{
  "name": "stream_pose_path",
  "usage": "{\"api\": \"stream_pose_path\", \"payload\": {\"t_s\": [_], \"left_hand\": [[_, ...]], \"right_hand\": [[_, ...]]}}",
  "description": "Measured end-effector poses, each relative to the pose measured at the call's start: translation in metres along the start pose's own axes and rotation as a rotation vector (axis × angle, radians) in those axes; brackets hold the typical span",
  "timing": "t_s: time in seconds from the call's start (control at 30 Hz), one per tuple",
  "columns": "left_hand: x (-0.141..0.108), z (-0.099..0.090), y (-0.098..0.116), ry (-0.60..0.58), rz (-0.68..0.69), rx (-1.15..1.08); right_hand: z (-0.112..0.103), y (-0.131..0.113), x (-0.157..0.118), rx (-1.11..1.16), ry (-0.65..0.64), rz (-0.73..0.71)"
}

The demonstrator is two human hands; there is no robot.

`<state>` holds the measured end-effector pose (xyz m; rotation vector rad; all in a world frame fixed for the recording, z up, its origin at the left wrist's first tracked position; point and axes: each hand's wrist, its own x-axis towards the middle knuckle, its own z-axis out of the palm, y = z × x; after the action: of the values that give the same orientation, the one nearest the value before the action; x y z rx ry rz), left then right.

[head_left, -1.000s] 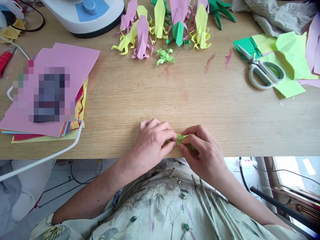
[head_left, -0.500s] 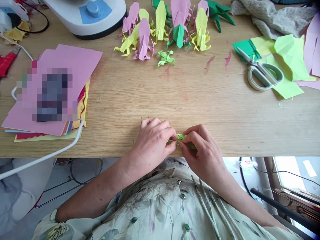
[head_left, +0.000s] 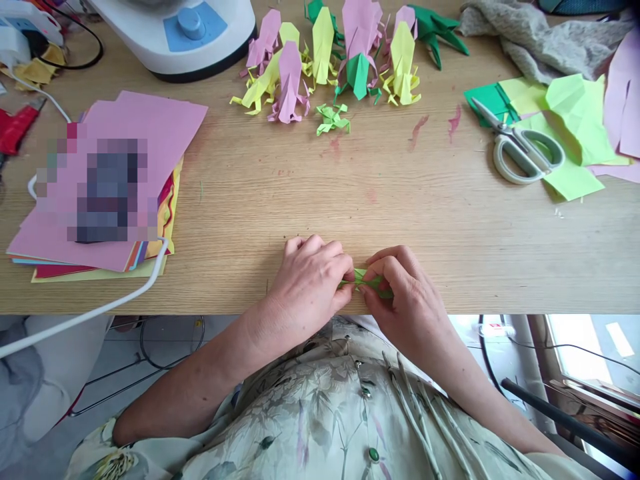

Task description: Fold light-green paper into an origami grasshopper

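Observation:
Close to the table's front edge, a small piece of folded light-green paper (head_left: 360,274) is pinched between both hands. My left hand (head_left: 314,277) has its thumb and forefinger closed on the paper's left end, knuckles upward. On the other side, my right hand (head_left: 404,283) grips the paper between thumb and fingers, the fingertips of the two hands nearly meeting. Most of the paper is hidden under the fingers, so its full shape cannot be made out.
Several folded paper figures (head_left: 290,83) stand at the back, with a small green one (head_left: 333,119) in front. Scissors (head_left: 527,150) lie on green paper sheets (head_left: 575,183) at right. At left are stacked coloured papers (head_left: 165,113), a white cable (head_left: 125,297) and a white appliance (head_left: 140,40).
My right hand's fingers have shifted slightly on the paper, and a little more of its right part shows. The left hand keeps its hold. The whole view has moved slightly.

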<state>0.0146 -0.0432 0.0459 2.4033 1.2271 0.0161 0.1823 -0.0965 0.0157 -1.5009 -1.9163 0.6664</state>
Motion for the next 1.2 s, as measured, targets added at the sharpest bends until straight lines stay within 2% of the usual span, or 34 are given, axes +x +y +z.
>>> {"api": "stream_pose_path", "payload": {"t_s": [0.27, 0.4, 0.77, 1.2], "left_hand": [[-0.003, 0.001, -0.001, 0.036, -0.014, 0.023], [-0.006, 0.003, -0.003, 0.067, -0.031, 0.023], [-0.021, 0.008, -0.024, 0.187, -0.009, -0.058], [-0.015, 0.005, -0.023, 0.160, -0.089, -0.061]], "right_hand": [[-0.001, 0.004, -0.004, 0.084, 0.030, -0.072], [0.000, 0.008, -0.008, 0.030, 0.045, -0.150], [-0.001, 0.012, -0.007, -0.014, 0.018, -0.185], [0.000, 0.015, -0.009, -0.131, -0.038, -0.289]]}}
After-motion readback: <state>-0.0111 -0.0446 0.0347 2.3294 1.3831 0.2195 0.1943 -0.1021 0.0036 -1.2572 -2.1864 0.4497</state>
